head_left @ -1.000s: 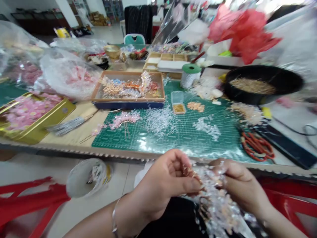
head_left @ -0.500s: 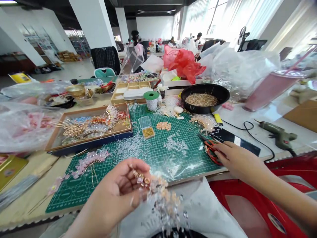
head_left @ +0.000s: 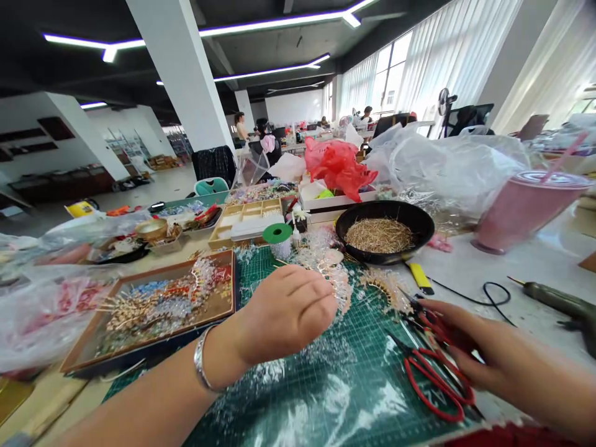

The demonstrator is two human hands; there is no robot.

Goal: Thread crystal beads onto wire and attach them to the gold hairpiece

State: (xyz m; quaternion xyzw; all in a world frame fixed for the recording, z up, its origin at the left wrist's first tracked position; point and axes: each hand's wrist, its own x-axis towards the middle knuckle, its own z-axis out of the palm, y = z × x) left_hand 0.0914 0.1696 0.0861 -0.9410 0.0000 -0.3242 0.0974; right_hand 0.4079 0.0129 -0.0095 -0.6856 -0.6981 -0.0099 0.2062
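The left hand curves palm-down, whatever it pinches hidden, against a crystal-bead spray at its two o'clock; the right hand, fingers loosely spread, nears red-handled scissors

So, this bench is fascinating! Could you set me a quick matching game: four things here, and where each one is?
Things:
1. red-handled scissors
2. pink drink cup
3. silver bangle
4. fine golden strands

Places:
A. on the left wrist
B. inside the black pan
C. on the green cutting mat, beneath the right hand
D. on the white tabletop

Pairs: 1-C, 2-D, 3-A, 4-B
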